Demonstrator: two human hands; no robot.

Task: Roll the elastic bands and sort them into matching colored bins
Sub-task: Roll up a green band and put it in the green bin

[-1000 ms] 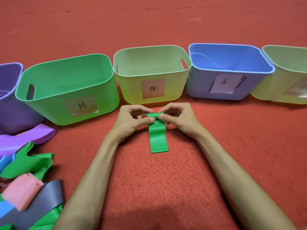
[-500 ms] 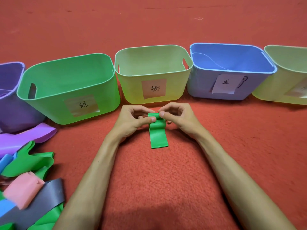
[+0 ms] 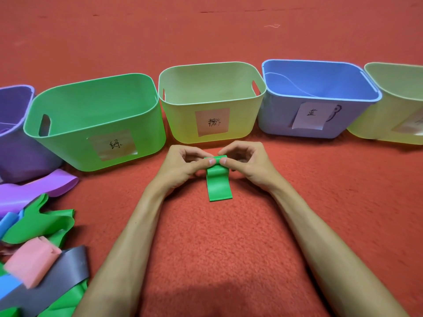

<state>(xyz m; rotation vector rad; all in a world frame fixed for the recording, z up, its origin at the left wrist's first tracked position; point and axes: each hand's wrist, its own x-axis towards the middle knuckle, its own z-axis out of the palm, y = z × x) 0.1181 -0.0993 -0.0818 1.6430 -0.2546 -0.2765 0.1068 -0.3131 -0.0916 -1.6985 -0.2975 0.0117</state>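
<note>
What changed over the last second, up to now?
The green band rolled up a little further: its flat tail shortened, the near end drawn toward the hands. Left hand and right hand kept pinching the roll in the same spot. Bins and the loose pile stayed put.

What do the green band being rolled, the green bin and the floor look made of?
Green band: thin rubbery sheet, probably latex; it bends softly, faint sheen. Green bin: moulded plastic, semi-matte; rounded rim, cut handle slot. Floor: red carpet or felt; fuzzy nap.
</note>
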